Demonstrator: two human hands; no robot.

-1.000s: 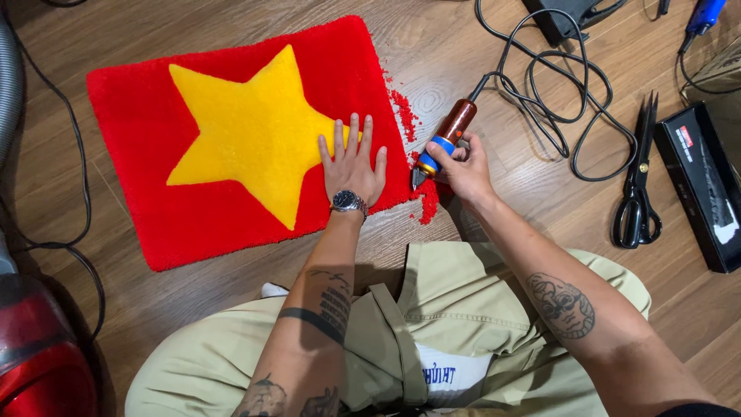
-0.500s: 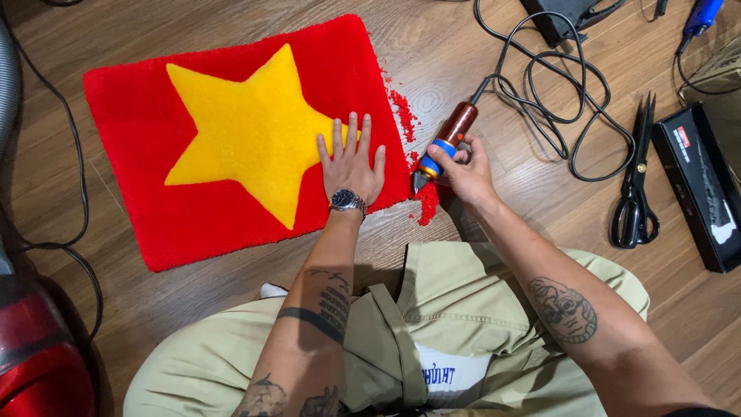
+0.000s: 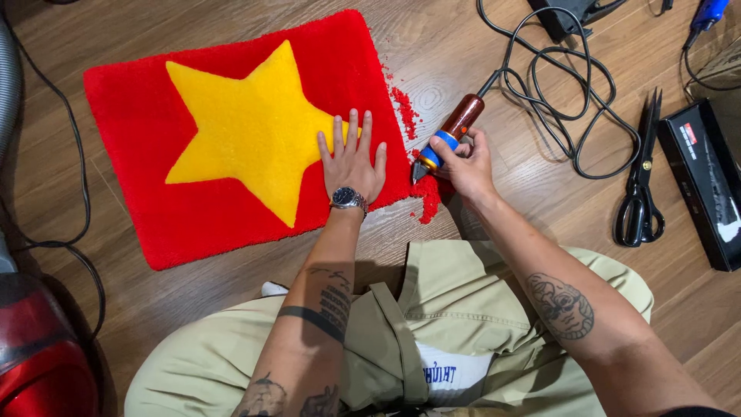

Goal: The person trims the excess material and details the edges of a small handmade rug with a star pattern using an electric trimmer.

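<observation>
The left hand lies flat, fingers spread, pinning the red rug on the floor. Just right of it, the right hand has its grip wrapped round the corded trimmer, tip at the rug's edge; best kept low along the border. Far right, a black box carries a small red label.

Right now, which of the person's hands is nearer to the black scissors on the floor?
Right. The right hand grips the corded trimming tool at the rug's right edge, with the black scissors further to its right. The left hand lies flat on the red rug, farther away.
</observation>
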